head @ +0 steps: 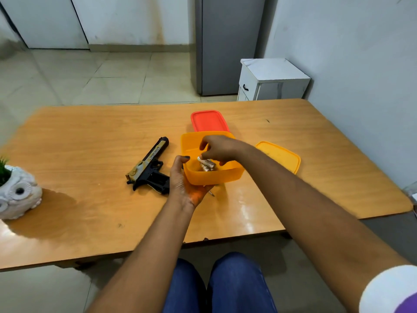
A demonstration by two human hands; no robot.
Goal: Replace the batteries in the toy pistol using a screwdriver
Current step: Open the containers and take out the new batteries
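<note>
Head view: the tub [225,177] is steadied at its near-left corner by the left hand [184,184], while the batteries [207,165] inside get pinched from above by the right hand [220,149]. The pistol [149,168] is left just left of the tub, untouched, barrel pointed away, so it's nearer the left hand.

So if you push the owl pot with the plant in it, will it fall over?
Probably not easily. The owl pot looks squat and wide at the bottom, sitting flat on the table, so it would likely slide rather than tip. It looks like ceramic or stone, so probably heavy for its size and breakable if it dropped off the nearby edge.
</note>
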